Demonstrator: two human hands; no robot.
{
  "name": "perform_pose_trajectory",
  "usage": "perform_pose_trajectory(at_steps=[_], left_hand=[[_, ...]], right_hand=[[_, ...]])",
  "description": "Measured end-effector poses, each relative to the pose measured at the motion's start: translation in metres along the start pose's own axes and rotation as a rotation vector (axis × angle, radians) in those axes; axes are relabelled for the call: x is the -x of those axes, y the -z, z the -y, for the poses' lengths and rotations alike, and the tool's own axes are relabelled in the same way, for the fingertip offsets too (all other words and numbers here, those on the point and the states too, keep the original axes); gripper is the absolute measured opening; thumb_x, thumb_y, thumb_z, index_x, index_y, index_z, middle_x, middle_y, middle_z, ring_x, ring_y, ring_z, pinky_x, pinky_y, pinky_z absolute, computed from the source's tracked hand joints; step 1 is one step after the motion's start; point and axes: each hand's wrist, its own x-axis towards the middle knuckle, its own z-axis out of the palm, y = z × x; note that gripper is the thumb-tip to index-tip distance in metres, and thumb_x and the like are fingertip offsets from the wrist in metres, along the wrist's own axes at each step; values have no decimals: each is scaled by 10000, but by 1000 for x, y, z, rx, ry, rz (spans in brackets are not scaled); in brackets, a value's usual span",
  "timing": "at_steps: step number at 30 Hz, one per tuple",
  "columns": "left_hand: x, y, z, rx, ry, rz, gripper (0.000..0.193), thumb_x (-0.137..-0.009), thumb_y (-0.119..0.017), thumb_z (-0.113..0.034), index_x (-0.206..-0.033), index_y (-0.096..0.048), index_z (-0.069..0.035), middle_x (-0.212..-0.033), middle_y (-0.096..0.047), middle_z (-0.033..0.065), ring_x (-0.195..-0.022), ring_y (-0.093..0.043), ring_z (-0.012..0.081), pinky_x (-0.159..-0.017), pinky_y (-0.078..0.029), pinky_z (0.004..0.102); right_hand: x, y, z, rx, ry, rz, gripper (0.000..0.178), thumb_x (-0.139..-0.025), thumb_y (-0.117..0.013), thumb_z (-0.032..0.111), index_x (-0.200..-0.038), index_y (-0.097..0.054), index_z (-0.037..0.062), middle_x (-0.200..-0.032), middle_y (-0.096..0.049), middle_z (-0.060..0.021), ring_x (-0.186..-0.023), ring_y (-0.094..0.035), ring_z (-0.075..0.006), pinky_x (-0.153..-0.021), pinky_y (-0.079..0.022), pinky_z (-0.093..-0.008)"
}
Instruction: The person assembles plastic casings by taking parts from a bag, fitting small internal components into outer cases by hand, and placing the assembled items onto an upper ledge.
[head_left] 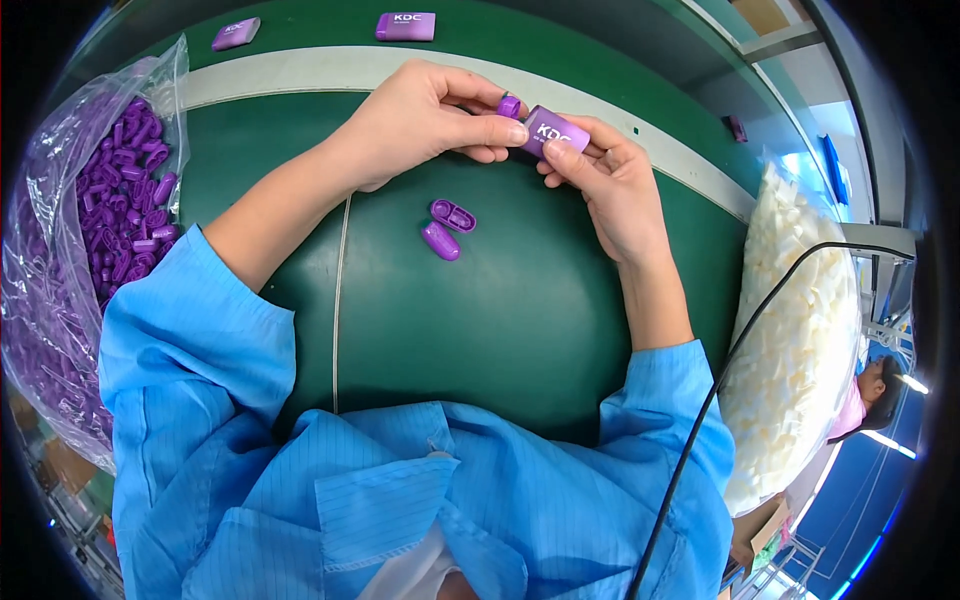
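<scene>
My left hand [425, 118] pinches a small purple cap [508, 106] between thumb and fingers. Right beside it, my right hand [612, 180] grips a flat purple plastic case [556, 124] with white print on its face. The cap is close to the case's left end; whether the two touch, I cannot tell. Below my hands on the green work surface lie two loose purple caps: one hollow side up [453, 215], the other rounded side up [440, 241].
At the left stands a clear bag of purple caps [125, 205]. A clear bag of pale pieces [790, 330] is at the right, with a black cable [735, 345] across it. Purple cases [405, 27] lie on the green strip beyond the pale rail [300, 68]. A person [868, 398] is far right.
</scene>
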Motion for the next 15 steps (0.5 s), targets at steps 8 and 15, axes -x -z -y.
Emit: perform_pose_trajectory(at_steps=[8,15], left_hand=[[6,-2,-5,-177,-106,9,208,-782,-672,-47,-959,-626,53,-785,-655,84,-652,-603,91,-600,-503,203],[14,-13,-1,-321,-216,9,309,-796,-658,-51,-1087,-601,37,-800,-661,99,-670,-618,106,-621,-524,224]], right_hand=[[3,-5,0,92,19,55,276,-823,-618,36,-1086,-568,-34,-912,-626,-78,-781,-587,-117,-699,-487,-233],[3,-3,2,46,-7,9,267,-818,-631,27,-1070,-575,-44,-910,-630,-85,-761,-589,-111,-677,-498,-229]])
